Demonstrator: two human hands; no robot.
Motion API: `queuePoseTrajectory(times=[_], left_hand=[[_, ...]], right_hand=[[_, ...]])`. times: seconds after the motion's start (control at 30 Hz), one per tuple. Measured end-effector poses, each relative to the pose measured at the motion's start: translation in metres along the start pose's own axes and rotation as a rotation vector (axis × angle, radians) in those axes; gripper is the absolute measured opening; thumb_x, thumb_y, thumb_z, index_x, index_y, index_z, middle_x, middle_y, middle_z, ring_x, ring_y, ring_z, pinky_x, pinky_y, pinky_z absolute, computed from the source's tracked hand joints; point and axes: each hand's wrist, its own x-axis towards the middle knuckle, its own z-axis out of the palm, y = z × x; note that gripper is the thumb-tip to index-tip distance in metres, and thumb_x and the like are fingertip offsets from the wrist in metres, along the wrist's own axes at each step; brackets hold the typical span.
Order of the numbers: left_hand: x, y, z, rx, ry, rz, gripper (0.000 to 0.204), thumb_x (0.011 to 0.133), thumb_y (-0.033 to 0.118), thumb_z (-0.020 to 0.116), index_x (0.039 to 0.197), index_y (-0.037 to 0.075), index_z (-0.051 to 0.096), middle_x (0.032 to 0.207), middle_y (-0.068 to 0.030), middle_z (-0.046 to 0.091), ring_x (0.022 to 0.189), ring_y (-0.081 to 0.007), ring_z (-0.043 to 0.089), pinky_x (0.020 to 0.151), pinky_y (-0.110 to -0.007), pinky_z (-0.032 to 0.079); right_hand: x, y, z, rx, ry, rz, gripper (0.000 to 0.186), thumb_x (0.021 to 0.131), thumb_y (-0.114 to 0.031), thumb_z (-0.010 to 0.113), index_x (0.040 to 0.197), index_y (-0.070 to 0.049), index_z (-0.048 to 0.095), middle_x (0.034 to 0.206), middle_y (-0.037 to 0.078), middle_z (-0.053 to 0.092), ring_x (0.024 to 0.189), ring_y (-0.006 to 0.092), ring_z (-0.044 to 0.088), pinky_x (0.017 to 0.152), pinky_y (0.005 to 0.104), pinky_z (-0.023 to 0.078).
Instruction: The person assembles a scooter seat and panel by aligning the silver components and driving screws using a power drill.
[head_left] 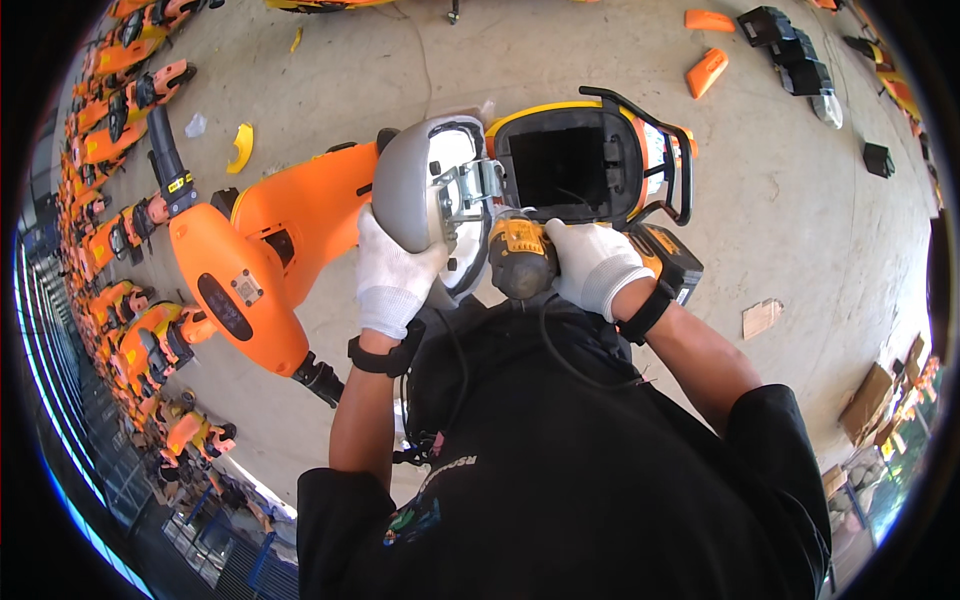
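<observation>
My white-gloved left hand (pixel 398 268) grips the near edge of a grey scooter seat (pixel 402 185), which stands tipped up so its white underside shows. On that underside sits a metal hinge bracket (pixel 478 185). My right hand (pixel 595 265), also gloved, is wrapped round a yellow and black cordless drill (pixel 522 262), its battery showing past my wrist. The drill's front end points away from me at the bracket, and I cannot make out whether its tip touches a screw. Beside the bracket lies the open storage compartment (pixel 627 120) of the orange scooter (pixel 320 205).
A black rear rack (pixel 684 165) juts out at the scooter's right, handlebars (pixel 172 160) at its left. Rows of orange scooters (pixel 130 110) line the left side. On the floor lie orange panels (pixel 707 73), black boxes (pixel 790 52), a yellow piece (pixel 240 148) and cardboard (pixel 762 318).
</observation>
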Motion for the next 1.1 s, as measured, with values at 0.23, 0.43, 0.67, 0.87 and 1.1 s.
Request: queuePoseTrajectory(times=[0.23,0.43,0.67,0.87,1.1], left_hand=[[-0.002,0.006,-0.003,0.034,-0.026,-0.068,0.074,0.064,0.022,0.077,0.126,-0.001,0.044,0.115,-0.022,0.058,0.108,-0.0359,0.059,0.094,-0.041,0.048],[0.0,-0.003,0.0,0.131,-0.053,-0.08,0.09,0.065,0.028,0.078,0.137,0.0,0.033,0.126,-0.0237,0.052,0.113,-0.0374,0.057,0.096,-0.042,0.048],[-0.004,-0.009,0.007,0.152,0.013,-0.04,0.087,0.066,0.026,0.078,0.137,-0.001,0.034,0.118,-0.0243,0.058,0.105,-0.0378,0.061,0.089,-0.042,0.051],[-0.001,-0.013,0.003,0.144,-0.017,-0.117,0.088,0.065,0.024,0.079,0.137,0.0,0.035,0.12,-0.0238,0.057,0.11,-0.037,0.059,0.092,-0.042,0.049],[0.001,-0.015,0.003,0.14,0.018,-0.094,0.084,0.065,0.02,0.075,0.136,0.0,0.036,0.12,-0.0236,0.057,0.108,-0.0372,0.059,0.092,-0.042,0.049]], right_hand=[[0.006,-0.007,-0.014,-0.07,-0.034,-0.023,0.027,0.081,-0.015,0.064,0.104,-0.002,0.06,0.091,0.021,0.069,0.091,0.0367,0.067,0.08,0.044,0.054],[0.021,-0.006,-0.027,-0.131,-0.061,-0.031,0.03,0.079,-0.023,0.067,0.101,-0.004,0.061,0.089,0.02,0.068,0.091,0.0369,0.066,0.08,0.0444,0.053],[0.031,-0.007,-0.035,-0.216,-0.07,-0.054,0.027,0.079,-0.025,0.066,0.096,-0.003,0.061,0.085,0.019,0.067,0.087,0.0382,0.065,0.078,0.046,0.052],[0.029,-0.021,-0.043,-0.281,-0.152,-0.026,0.029,0.078,-0.02,0.066,0.101,-0.002,0.06,0.092,0.019,0.067,0.094,0.0347,0.066,0.084,0.0435,0.053],[0.035,-0.021,-0.044,-0.241,-0.15,0.001,0.03,0.078,-0.019,0.067,0.102,-0.003,0.06,0.096,0.019,0.067,0.096,0.0348,0.065,0.085,0.0433,0.052]])
